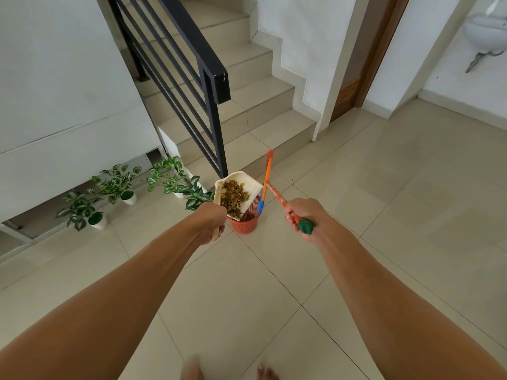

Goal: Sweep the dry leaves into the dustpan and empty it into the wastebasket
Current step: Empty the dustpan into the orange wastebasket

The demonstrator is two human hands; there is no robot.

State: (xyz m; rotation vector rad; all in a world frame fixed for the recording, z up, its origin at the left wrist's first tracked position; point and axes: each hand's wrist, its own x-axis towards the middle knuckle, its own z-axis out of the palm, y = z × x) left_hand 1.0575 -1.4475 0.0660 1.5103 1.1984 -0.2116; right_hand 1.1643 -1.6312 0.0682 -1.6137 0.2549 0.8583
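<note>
The cream dustpan (pixel 248 185), heaped with dry leaves (pixel 233 197), tilts over the red wastebasket (pixel 245 222) on the floor; some leaves lie inside the basket. The left hand (pixel 212 223) is clenched around the dustpan's handle. The right hand (pixel 300 219) grips the broom handle (pixel 277 194), whose long axis runs away toward the stairs (pixel 247 111).

Single head-worn wide-angle view, looking forward and steeply down along both outstretched forearms. Tiled floor (pixel 247 283) close below, bare toes at the bottom edge, staircase (pixel 247 86) and black railing (pixel 197 64) ahead. Edges bowed by the lens.
</note>
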